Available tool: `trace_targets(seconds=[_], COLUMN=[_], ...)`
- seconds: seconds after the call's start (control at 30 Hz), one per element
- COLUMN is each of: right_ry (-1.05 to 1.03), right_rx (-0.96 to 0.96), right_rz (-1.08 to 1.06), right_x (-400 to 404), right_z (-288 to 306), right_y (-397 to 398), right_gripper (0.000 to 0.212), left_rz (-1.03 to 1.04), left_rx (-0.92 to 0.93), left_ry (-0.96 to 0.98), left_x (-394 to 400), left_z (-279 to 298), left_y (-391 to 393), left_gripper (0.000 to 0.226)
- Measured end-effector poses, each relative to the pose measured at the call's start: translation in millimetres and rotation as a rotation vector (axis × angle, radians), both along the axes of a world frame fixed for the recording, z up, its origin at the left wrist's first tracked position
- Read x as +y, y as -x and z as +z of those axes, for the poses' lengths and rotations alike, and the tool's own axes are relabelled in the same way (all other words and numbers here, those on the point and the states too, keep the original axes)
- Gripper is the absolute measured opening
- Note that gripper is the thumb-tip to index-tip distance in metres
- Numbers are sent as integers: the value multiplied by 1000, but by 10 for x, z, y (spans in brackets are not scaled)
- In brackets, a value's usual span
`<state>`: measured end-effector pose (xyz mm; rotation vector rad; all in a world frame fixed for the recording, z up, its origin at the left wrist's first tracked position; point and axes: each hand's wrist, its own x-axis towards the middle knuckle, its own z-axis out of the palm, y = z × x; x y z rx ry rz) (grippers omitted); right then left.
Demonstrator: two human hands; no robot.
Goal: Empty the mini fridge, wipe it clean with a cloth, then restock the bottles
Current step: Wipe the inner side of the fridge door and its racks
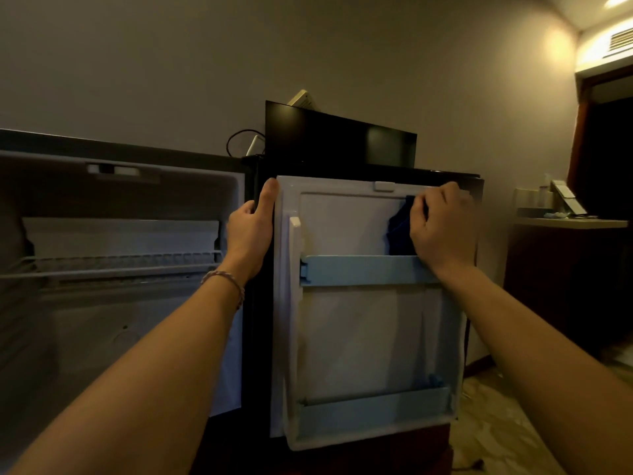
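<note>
2 bare forearms reach forward from the lower edge of the view toward an open white-lined mini fridge (113,269), whose dim interior at left holds 1 white wire shelf (113,265) with nothing visible on it. The left wrist carries a thin braided bracelet (224,281). The left hand (251,228) clasps the near vertical edge of the swung-open white plastic fridge door (359,337), thumb laid along the door's inner face at its top corner, the remaining fingers wrapped behind the edge and hidden. The right hand (442,228) lies against the upper right of the door's inner face, fingers closed on a dark blue cleaning cloth (399,231) and pressing it to the liner, just above the upper of 2 pale blue plastic door rails (363,270). The lower rail (373,414) crosses the bottom of the door; both rails carry nothing visible. Behind the door's top edge stands a black flat-panel screen (339,135), with a looped dark cable (239,142) and a white object at its left. Farther right, a pale tabletop (568,221) bears small indistinct items. Beyond it are a dark doorway (606,159) and, high on the wall, a lit ventilation grille (620,42). No bottles appear in view.
</note>
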<state>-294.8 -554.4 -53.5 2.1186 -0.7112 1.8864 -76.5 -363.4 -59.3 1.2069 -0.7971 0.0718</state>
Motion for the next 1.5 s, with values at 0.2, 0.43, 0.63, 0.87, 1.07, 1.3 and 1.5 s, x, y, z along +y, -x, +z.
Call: trace_targets(seconds=[0.2, 0.43, 0.63, 0.87, 1.07, 1.3, 1.5], right_ry=[17, 227, 261, 137, -98, -48, 21], right_rx=[-31, 100, 104, 83, -22, -73, 160], right_rz=[150, 232, 174, -28, -53, 123, 340], right_x=[383, 1126, 759, -98, -241, 41, 666], right_z=[14, 39, 69, 59, 69, 47, 65], right_y=[-371, -841, -600, -4, 38, -265, -496], right_gripper=[32, 31, 30, 34, 26, 34, 37], left_rz=[43, 47, 40, 15, 26, 15, 30], left_rx=[-7, 9, -13, -5, -2, -7, -3], left_ry=[-10, -22, -28, -16, -7, -12, -25], left_x=[1, 4, 2, -8, 2, -2, 6], left_z=[4, 20, 7, -2, 1, 2, 5], left_y=[23, 31, -23, -35, -11, -27, -19], left_gripper=[101, 110, 107, 115, 110, 113, 111])
